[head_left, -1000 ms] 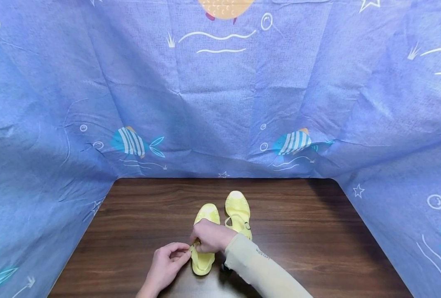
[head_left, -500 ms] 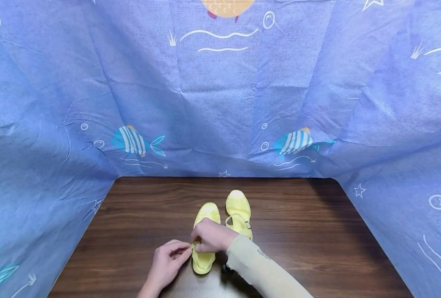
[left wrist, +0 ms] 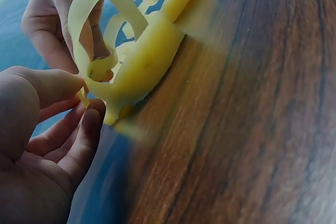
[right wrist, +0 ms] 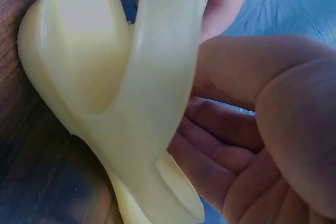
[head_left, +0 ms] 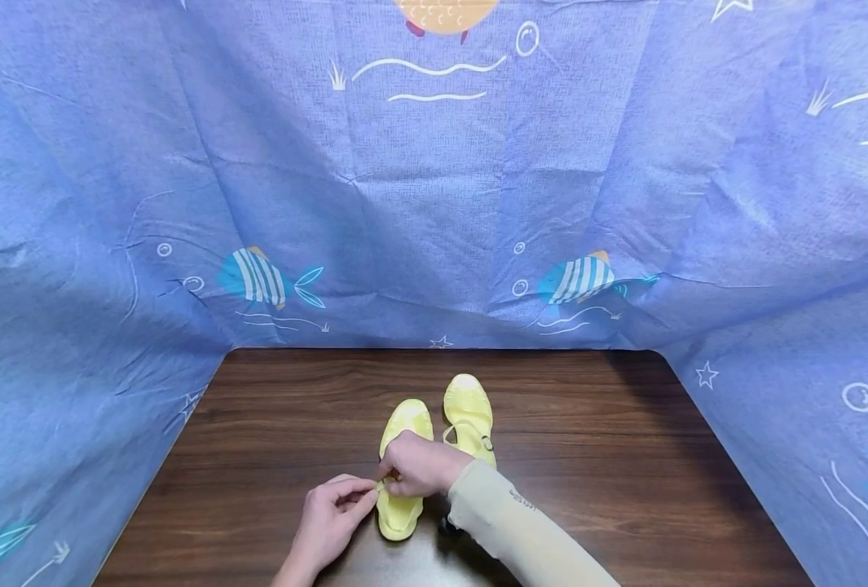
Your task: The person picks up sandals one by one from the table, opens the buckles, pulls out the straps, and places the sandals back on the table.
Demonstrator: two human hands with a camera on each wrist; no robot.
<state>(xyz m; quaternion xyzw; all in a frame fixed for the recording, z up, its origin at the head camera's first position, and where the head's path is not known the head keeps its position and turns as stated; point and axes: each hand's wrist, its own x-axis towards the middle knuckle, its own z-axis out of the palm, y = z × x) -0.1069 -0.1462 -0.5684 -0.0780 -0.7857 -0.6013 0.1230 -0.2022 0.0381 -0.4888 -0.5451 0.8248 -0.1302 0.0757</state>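
Two yellow sandals lie side by side with their toes away from me. My left hand point(head_left: 331, 518) is at the outer side of the left sandal point(head_left: 398, 522), and its thumb and fingertips pinch the end of the ankle strap point(left wrist: 80, 24). Over the middle of that same sandal, my right hand point(head_left: 420, 465) grips the strap close to my left fingertips with bent fingers, hiding part of the shoe. The strap arches above the heel in the left wrist view. The right sandal point(head_left: 467, 403) stands untouched, its buckle point(head_left: 487, 443) on the outer side, its heel hidden behind my right sleeve.
The sandals are on a dark wood-grain table point(head_left: 624, 489). Blue cloth point(head_left: 426, 204) printed with fish hangs behind it and along both sides. My right forearm, in a pale sleeve point(head_left: 522, 522), crosses the table's near right part.
Both hands stay at the left sandal's strap. The right hand's fingers have shifted very slightly; both sandals keep their places.
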